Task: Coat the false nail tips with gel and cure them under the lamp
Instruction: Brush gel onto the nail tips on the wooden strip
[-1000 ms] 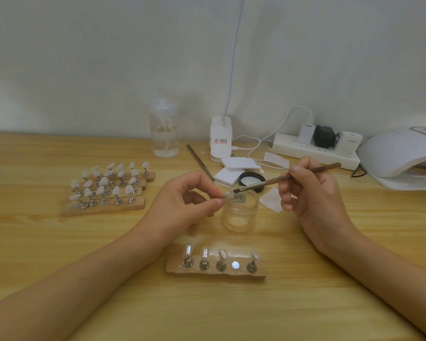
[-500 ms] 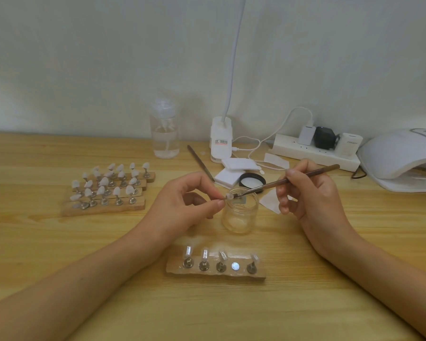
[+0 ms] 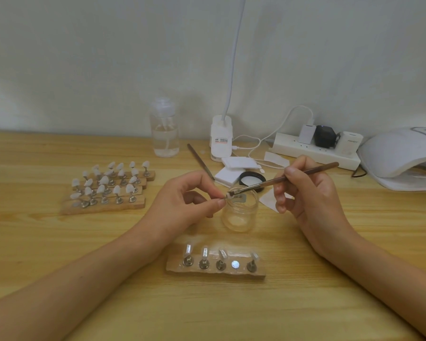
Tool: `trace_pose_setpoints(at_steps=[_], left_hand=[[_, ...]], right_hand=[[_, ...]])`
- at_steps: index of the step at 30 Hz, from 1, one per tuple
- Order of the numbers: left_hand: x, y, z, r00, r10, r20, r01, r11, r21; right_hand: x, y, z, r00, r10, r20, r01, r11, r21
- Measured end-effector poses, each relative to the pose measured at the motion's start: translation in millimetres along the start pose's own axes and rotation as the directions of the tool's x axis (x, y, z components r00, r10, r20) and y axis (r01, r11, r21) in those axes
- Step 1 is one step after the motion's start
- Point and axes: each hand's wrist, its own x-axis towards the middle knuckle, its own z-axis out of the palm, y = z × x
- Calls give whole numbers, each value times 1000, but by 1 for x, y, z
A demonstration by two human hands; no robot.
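The white curing lamp (image 3: 401, 156) sits on the far right of the wooden table (image 3: 59, 279), well apart from the hands, its opening facing the camera. On the left there's a stack of wooden strips (image 3: 103, 205) packed with rows of little metal stands, each topped with a milky white nail tip. Closer to me is a single wooden strip (image 3: 215, 270) with four stands holding clear tips, plus one spot that's just a bare metal disc (image 3: 235, 265)

The tip being worked on (image 3: 229, 196) is tiny and pale, held right over the rim of the glass jar, and too small to tell how much gel is on it

The left hand (image 3: 187, 205) comes in from the lower left and pinches that tip's stand between thumb and forefinger, other fingers curled underneath. The right hand (image 3: 308, 193) grips a brown-handled brush (image 3: 283, 179) like a pen, fingers wrapped round it, handle pointing up and right, bristles down on the tip

Containers: a clear pump bottle (image 3: 164, 134) at the back holds clear liquid, roughly half full. The glass jar (image 3: 240, 212) between the hands is open and see-through, can't tell what's left in it. Its black lid (image 3: 252, 178) lies just behind, beside some white pads (image 3: 231, 168)
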Motion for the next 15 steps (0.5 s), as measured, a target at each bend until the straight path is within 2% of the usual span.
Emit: trace_pose_setpoints(at_steps=[4,8,12,15], left_hand=[[0,0,0,1000,7,3,-7,1000,0],[0,0,0,1000,6,4,-6,1000,4],[-1,0,1,1000,10,0,-10,1000,-2],[-1,0,1,1000,19,-1,-19,1000,-12]], right_hand=[[0,-1,-2,999,12,-52,-11,999,31],[-1,-1,0,1000,-14,8,13,1000,22],[2,1,-2,998,28,-60,-27,999,18],[1,0,-1,1000,-2,11,1,997,74]])
